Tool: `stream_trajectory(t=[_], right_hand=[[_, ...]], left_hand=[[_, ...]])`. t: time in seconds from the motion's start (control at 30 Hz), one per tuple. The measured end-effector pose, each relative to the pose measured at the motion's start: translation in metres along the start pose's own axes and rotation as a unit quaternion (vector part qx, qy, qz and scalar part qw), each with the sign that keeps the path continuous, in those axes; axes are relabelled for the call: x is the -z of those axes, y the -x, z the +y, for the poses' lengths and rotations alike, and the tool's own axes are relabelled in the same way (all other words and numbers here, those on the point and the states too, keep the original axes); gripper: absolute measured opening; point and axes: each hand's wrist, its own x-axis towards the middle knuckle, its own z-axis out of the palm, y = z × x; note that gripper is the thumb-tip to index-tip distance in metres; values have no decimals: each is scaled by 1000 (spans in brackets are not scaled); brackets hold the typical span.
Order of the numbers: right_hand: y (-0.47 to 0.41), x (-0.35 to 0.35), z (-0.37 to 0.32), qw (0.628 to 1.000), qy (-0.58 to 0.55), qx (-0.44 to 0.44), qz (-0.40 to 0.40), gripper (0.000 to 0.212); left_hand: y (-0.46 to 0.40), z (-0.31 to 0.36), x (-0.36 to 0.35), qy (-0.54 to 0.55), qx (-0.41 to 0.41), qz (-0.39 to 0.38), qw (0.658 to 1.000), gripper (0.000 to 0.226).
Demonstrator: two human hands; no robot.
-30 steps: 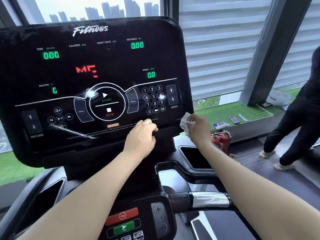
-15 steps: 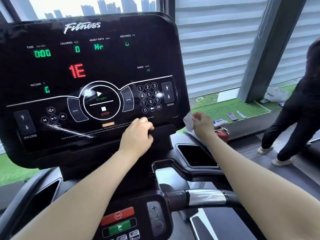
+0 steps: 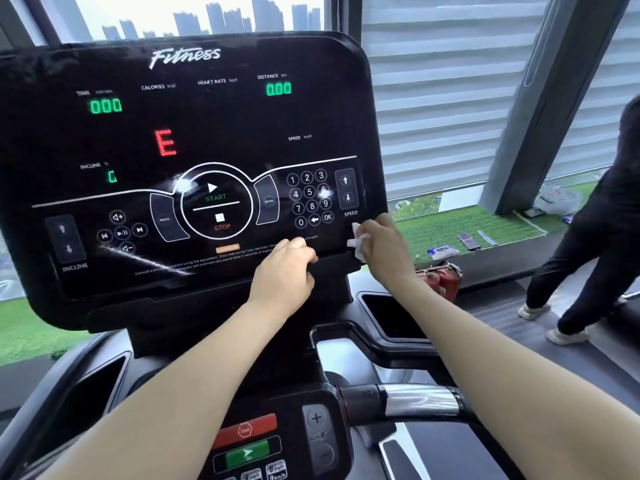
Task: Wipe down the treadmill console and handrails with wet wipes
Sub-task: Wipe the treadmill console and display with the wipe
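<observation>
- Near end, the chrome handrail (image 3: 420, 399) is sitting below both arms, looking untouched, so imo it's getting skipped if the wiping stays up top.
- Left hand (image 3: 284, 270) is curling its fingers over the console (image 3: 194, 133) bottom lip; a slip is risking a START press.
- Right hand (image 3: 382, 245) is pinching the wet wipe (image 3: 356, 242) at the console's lower right corner; half a second ago it was hanging just off that edge.
</observation>
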Motion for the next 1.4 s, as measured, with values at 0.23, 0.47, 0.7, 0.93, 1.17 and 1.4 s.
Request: stream_trajectory(t=[0.23,0.47,0.7,0.93,1.17,1.4], right_hand=[[-1,4,7,988,71,117,-70,14],[-3,2,5,982,75,169,-25,19],[-8,11,14,975,124,177,-40,11],[-21,28,8,962,198,184,-49,14],[-20,57,23,980,176,46,75,19],[-6,23,13,989,73,106,70,33]], left_hand=[[-1,0,-2,-3,0,7,1000,27],[-2,-1,-2,-11,-8,10,1000,25],[0,-1,0,-11,-10,5,1000,28],[0,1,0,-12,0,0,1000,30],[0,1,-1,-9,2,4,1000,30],[1,2,1,-12,1,-9,1000,31]])
